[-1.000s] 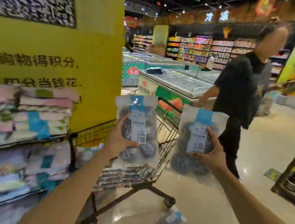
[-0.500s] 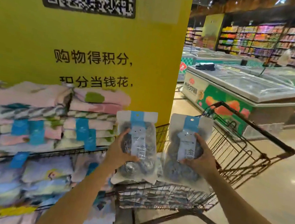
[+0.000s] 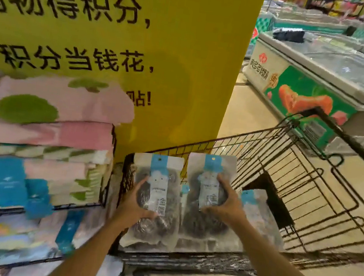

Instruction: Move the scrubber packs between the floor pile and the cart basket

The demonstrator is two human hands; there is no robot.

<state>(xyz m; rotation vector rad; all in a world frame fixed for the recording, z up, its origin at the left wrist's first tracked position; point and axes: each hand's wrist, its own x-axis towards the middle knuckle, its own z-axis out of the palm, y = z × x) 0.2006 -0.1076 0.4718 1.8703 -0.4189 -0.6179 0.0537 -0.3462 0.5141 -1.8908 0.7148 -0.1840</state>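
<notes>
Low in the middle of the frame, the left hand [image 3: 132,205] grips one clear pack [image 3: 154,199] of dark steel-wool scrubbers, thumb curled over its lower front and fingers behind it. Just to the right, the right hand [image 3: 225,206] pinches a second pack [image 3: 207,193] of the same kind, fingers spread over its white label. The two packs hang side by side, nearly touching, upright with their blue header strips on top, both held over the near end of a wire cart [image 3: 306,199] that runs off toward the right of the frame. A third pack [image 3: 256,213] lies in the cart just right of the right hand. By the look of it, the step in hand is setting the two packs down into the cart: they sit low, inside the line of its rim. The next move would seem to call for lowering them the rest of the way, clear of the wire rim and the pack already there, and then loosening both grips. At the left stands a shelf of folded towels [image 3: 46,135], behind it a yellow sign [image 3: 189,35], and at the upper right a chest freezer [image 3: 316,85].
</notes>
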